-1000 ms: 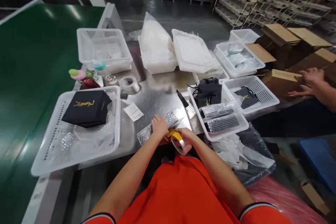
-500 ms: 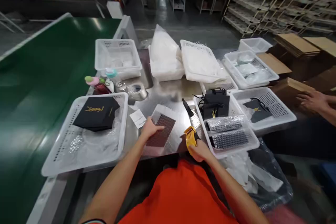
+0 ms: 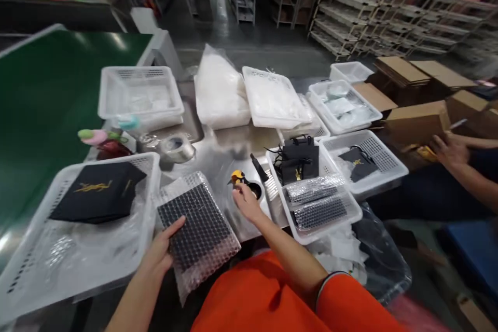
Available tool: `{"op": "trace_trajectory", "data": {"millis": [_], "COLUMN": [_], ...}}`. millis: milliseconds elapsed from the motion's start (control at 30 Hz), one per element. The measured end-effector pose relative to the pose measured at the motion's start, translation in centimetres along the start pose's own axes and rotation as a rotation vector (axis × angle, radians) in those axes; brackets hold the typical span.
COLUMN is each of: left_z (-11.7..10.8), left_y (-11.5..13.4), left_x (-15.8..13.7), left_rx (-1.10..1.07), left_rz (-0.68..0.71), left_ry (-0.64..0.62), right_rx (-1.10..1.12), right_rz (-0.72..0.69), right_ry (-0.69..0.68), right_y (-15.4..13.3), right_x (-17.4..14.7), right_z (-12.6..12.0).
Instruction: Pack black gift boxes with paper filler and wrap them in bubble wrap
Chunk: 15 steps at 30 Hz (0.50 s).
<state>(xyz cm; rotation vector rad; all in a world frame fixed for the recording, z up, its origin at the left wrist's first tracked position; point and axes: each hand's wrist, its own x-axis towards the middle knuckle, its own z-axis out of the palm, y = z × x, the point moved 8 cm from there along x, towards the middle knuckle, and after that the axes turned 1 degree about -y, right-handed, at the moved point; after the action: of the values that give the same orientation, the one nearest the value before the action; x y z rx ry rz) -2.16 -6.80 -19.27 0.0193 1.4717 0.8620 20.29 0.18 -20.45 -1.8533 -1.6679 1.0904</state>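
My left hand [image 3: 161,249] is closed on the edge of a bubble-wrap pouch [image 3: 198,228] with something dark and flat inside, thumb on top. The pouch is tilted over the table's front edge. By the yellow and black tape dispenser [image 3: 238,176], which rests on the metal table, my right hand [image 3: 247,203] has its fingers apart; whether they still touch it I cannot tell. The dispenser's tape roll [image 3: 256,189] shows behind the hand. Just beyond lies a black-handled tool [image 3: 259,167].
At left, a white basket [image 3: 153,218] holds black gift bags [image 3: 99,192]. Another basket [image 3: 327,236] at right holds black bags and bubble-wrapped packs [image 3: 319,212]. A wide tape roll [image 3: 177,149] lies behind the pouch. A co-worker's hands [image 3: 451,153] are beside cardboard boxes [image 3: 418,122].
The pouch, flat on the table before, is now lifted and nearer my body on the left. My right hand has carried the tape dispenser forward and left onto the table. The view has turned right.
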Motion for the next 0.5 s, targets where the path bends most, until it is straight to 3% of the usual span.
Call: {"op": "trace_trajectory", "data": {"millis": [133, 167, 233, 300, 400, 467, 500], "left_z": [5.6, 7.5, 11.9, 15.9, 19.5, 20.4, 20.4], "left_y": [-1.4, -1.7, -2.5, -3.6, -5.0, -6.0, -6.4], "left_x": [-1.1, -1.6, -2.6, -3.6, -4.1, -4.0, -3.8], "left_rx": [0.073, 0.086, 0.11, 0.149, 0.288, 0.399, 0.438], "left_rz": [0.029, 0.061, 0.119, 0.156, 0.22, 0.22, 0.208], "left_ry": [-0.174, -0.244, -0.419, -0.587, -0.684, -0.734, -0.758], "right_rx": [0.459, 0.521, 0.484, 0.259, -0.329, -0.655, -0.78], "right_rz": [-0.008, 0.01, 0.025, -0.084, -0.379, -0.491, -0.512], "right_ry": [-0.243, -0.232, -0.077, 0.176, 0.565, 0.687, 0.683], "right_y": [-0.2, 0.0, 0.7, 0.3, -1.7, -1.3, -0.3], "right_x": [-4.5, -5.6, -7.4, -8.8, -10.6, -10.5, -9.7], "right_z": [-1.4, -3.1, -8.8, -16.7, -27.6, -31.4, -32.3]}}
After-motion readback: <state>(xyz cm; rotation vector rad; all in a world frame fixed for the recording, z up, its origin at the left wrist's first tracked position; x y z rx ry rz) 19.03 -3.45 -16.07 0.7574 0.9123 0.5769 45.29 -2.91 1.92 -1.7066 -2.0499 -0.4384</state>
